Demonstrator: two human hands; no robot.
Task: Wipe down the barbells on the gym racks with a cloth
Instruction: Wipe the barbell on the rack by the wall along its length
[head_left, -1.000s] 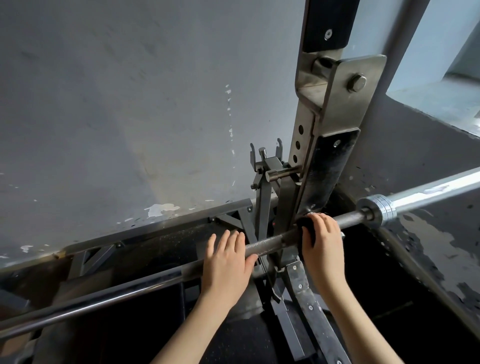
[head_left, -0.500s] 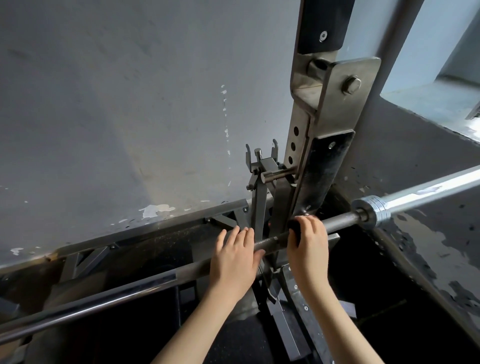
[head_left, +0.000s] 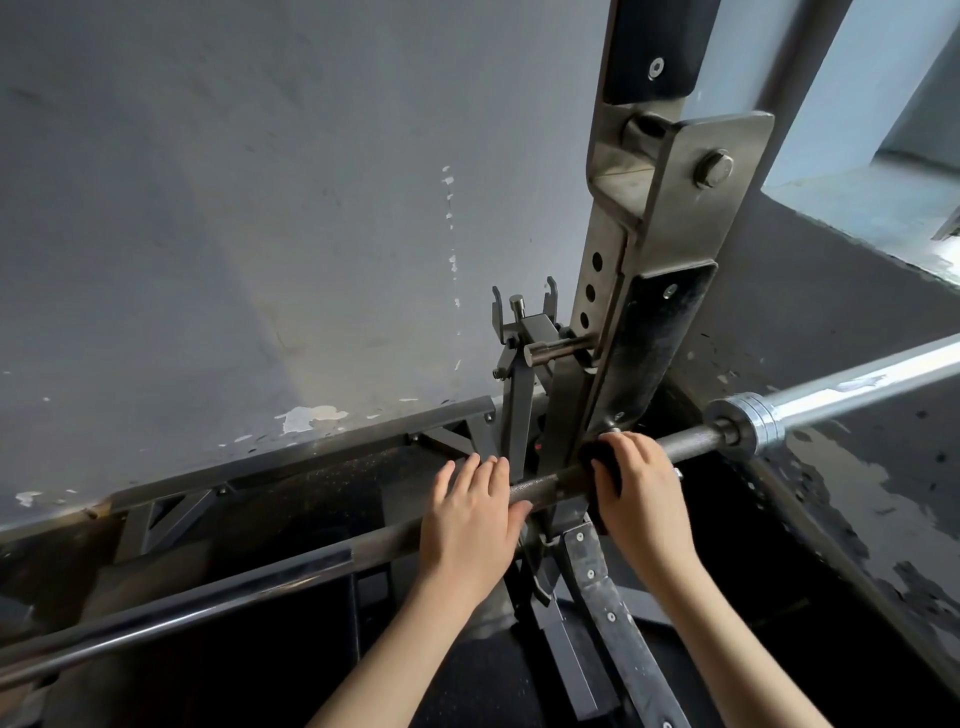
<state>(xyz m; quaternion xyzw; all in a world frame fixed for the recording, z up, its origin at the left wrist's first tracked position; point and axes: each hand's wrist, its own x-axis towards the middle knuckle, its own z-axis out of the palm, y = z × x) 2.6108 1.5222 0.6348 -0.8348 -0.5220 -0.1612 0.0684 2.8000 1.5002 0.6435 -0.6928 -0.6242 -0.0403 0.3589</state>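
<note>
**Right at the rack upright, mid-wipe on the barbell**

Under the right hand (head_left: 641, 499), a dark cloth (head_left: 601, 467) is getting squeezed against the barbell (head_left: 691, 442). Those fingers (head_left: 631, 451) are curling over the top of it, pressed close together, so only a bit of fabric is poking out on their left side. Just beyond them the rack upright (head_left: 649, 291) is rising up, so the cloth is sitting right where the bar crosses the rack.

A short way left of that, the left hand (head_left: 467, 525) is resting on the bare shaft. Its fingers (head_left: 470, 470) are lying fairly straight and side by side over the bar, with the thumb tucking in below. It looks like it's just steadying things, not wiping.

Progress-wise, I'm guessing this is somewhere in the middle of this bar. I can't honestly tell which parts are already clean, since the steel isn't showing any obvious before/after line. The long stretch running off left of the left fingers is probably waiting for a pass. So is the shiny collar (head_left: 753, 422) and sleeve (head_left: 872, 379) out to the right of the cloth. Only this one bar is showing, so any others are anyone's guess.
</note>
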